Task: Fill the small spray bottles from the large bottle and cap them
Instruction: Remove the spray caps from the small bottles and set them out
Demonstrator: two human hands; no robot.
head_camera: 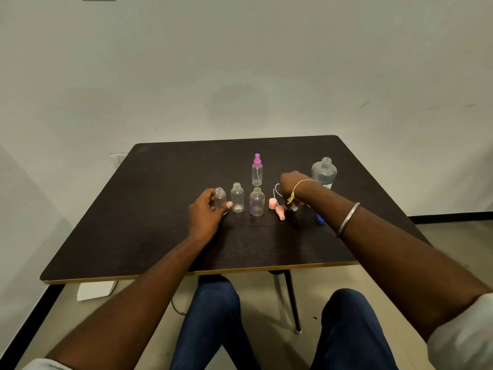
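Observation:
Three uncapped small clear bottles stand in a row mid-table: the left one [220, 198], the middle one [237, 197] and the right one [257, 201]. My left hand [206, 214] is wrapped around the left one. Behind the row stands a small bottle with a purple spray cap [257, 166]. The large clear bottle [324, 170] stands uncapped at the back right. My right hand [292, 186] is bent down over loose pink spray caps [276, 206] with white dip tubes; its fingers are closed on one spray cap, partly hidden. A blue cap [321, 218] peeks out under my right forearm.
The dark wooden table [160, 236] stands against a pale wall. My knees in blue jeans show below its front edge, beside a table leg [292, 303]. A white box [96, 289] lies on the floor at the left.

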